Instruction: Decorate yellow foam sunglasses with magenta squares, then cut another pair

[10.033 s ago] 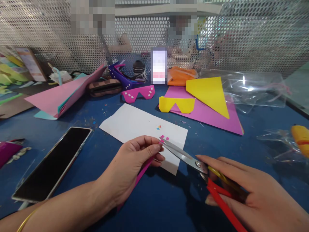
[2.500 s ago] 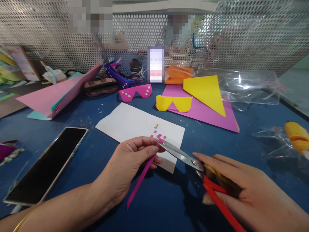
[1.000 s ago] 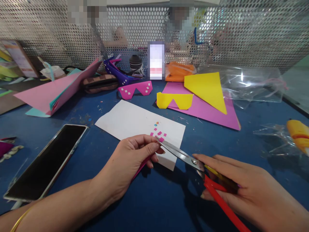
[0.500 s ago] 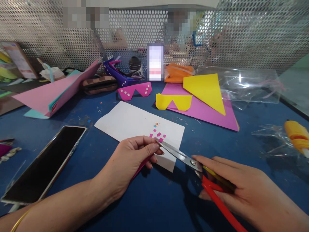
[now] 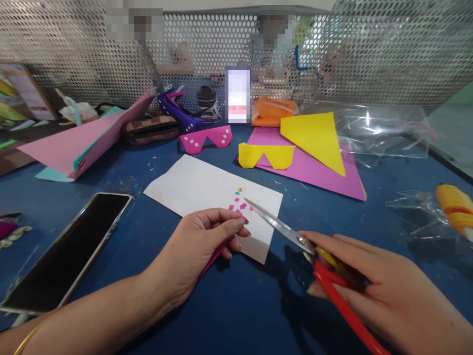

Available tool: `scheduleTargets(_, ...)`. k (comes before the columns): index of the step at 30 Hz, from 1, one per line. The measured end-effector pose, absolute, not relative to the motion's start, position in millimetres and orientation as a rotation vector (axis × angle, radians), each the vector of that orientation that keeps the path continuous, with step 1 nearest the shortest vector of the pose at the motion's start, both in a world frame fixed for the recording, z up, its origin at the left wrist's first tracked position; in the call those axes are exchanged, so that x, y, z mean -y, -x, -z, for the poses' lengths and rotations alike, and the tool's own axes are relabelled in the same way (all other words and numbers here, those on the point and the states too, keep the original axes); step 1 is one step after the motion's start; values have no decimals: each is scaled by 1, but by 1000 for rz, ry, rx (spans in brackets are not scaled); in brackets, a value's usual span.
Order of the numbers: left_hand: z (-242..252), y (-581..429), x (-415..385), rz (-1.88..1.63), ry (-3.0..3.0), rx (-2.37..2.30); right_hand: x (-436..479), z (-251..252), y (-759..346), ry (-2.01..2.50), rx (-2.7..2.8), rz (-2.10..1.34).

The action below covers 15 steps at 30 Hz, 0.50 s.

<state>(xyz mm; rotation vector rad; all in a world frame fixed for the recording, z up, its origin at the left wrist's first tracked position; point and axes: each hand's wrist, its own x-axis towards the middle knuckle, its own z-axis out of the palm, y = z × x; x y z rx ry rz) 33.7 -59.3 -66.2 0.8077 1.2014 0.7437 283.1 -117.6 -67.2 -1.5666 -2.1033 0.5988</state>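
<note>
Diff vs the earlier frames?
Scissors in the right hand: tips swung away from the left hand's fingertips, now farther out over the white sheet. More magenta bits lie on the sheet than ten seconds ago. No change of grip shows: the left hand still pinches the magenta strip. Pink glasses, yellow glasses and dark-screened phone unmoved.
</note>
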Motion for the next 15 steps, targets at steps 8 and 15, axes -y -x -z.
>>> scheduleTargets(8, 63, -35, 60, -770, -698, -1168, 122, 65, -282, 1651, 2025, -700)
scheduleTargets(15, 62, -33, 61, -807, -750, -1146, 120, 67, -280, 1662, 2078, -700)
